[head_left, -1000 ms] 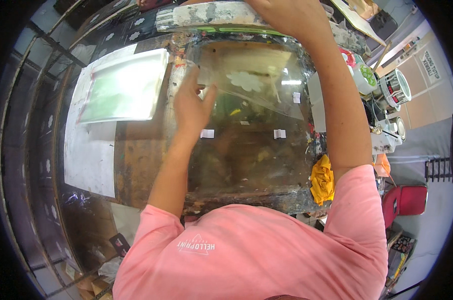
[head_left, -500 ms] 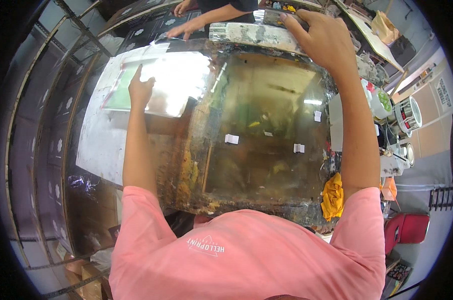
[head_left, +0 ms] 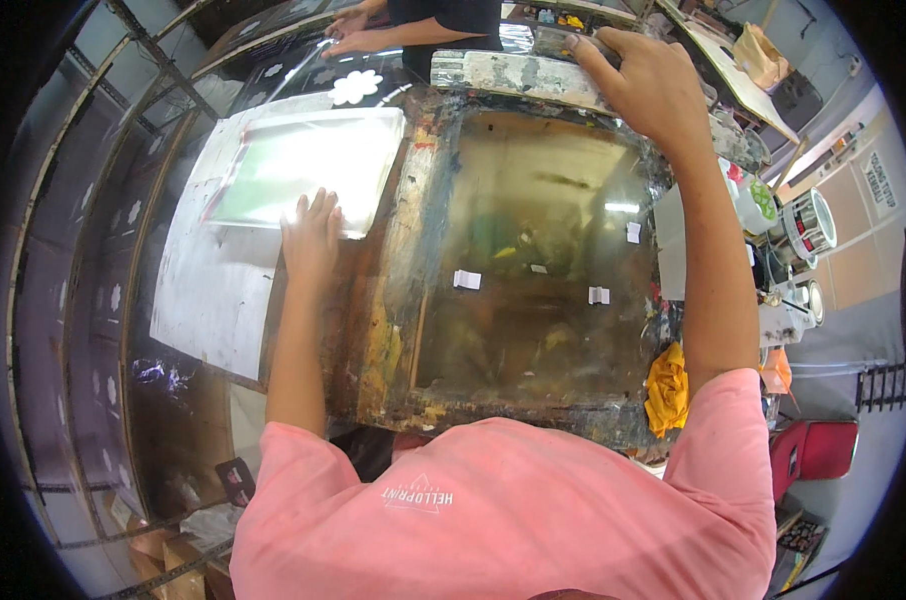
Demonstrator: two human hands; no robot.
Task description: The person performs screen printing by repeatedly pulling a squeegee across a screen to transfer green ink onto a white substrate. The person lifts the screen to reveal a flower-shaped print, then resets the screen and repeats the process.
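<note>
My left hand is open with its fingers spread, at the near edge of a shiny stack of clear plastic sheets. Glare covers much of the stack, and a green tint shows at its left; I cannot tell whether my fingers touch it. At the far right, my right hand curls over the end of a paint-stained bar, its fingertips partly hidden. Between my arms lies a brownish glassy panel with several small white folded pieces on it.
White paper lies under the stack. Across the table a co-worker's hands hold a clear sheet near a white flower shape. A yellow cloth sits at the right edge, with tubs and cans beyond. Metal racks stand left.
My left hand has come off the sheets' middle toward me, its fingers now spread. The co-worker's hands have drawn back with a clear sheet, baring the white flower shape. My right hand stays put.
</note>
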